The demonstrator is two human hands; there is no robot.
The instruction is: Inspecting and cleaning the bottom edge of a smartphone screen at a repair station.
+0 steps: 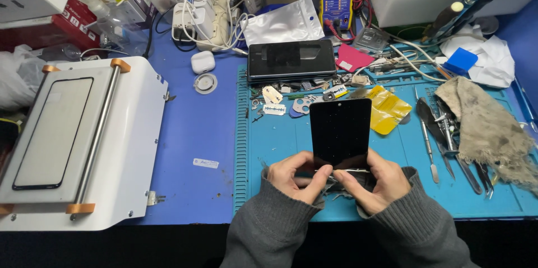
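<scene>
Black screen panel (340,131), teal mat (280,145), yellow pouch (389,110).

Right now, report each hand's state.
Left hand: closed, fingers pinching the black rectangular glass phone screen at its bottom edge.
Right hand: closed on the same screen.

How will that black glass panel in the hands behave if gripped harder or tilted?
The black panel looks thin and flat, so probably stiff but fragile under bending. Its glossy face suggests it may slip. The left hand and right hand pinch only its bottom edge, so it could tip.
</scene>
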